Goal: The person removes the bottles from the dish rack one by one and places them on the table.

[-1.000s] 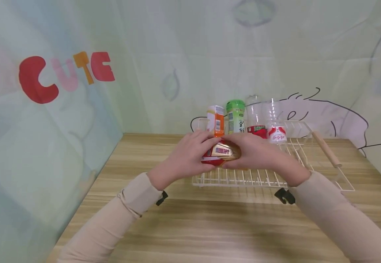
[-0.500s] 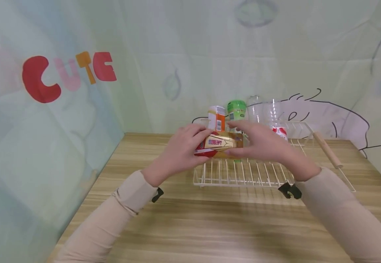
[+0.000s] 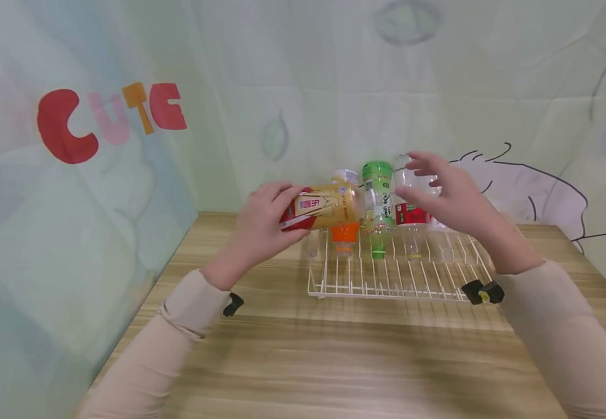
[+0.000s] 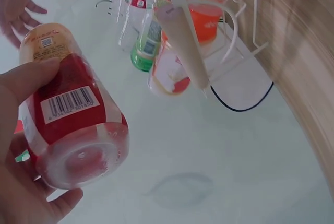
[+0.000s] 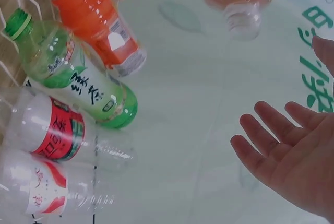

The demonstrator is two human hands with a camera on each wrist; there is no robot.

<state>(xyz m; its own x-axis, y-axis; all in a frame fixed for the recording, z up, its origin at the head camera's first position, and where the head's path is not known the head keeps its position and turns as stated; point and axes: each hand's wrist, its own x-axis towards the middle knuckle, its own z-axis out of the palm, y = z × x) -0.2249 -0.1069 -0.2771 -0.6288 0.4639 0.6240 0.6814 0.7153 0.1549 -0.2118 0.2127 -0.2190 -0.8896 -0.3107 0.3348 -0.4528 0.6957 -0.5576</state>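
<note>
My left hand point(image 3: 261, 224) grips a plastic bottle point(image 3: 324, 206) with a gold and red label around its base end. The bottle lies sideways in the air above the rack, its neck pointing right. In the left wrist view its clear base and barcode point(image 4: 71, 104) face the camera, with my thumb along the label. My right hand point(image 3: 455, 198) is apart from it, fingers spread and holding nothing, in front of the bottles at the right. The right wrist view shows the held bottle's neck point(image 5: 242, 20) pointing down, away from my right fingers.
A white wire rack point(image 3: 387, 298) stands on the wooden table point(image 3: 334, 361). Leaning in it are an orange bottle point(image 3: 344, 234), a green-capped tea bottle point(image 5: 78, 78), a red-labelled clear bottle point(image 5: 60, 130) and a white-and-red-labelled one point(image 5: 49, 187). A wooden handle point(image 4: 182, 46) sits at the rack's end.
Both hands held the bottle at first. My right hand has let go and moved up and right, while my left hand has carried the bottle up and left.
</note>
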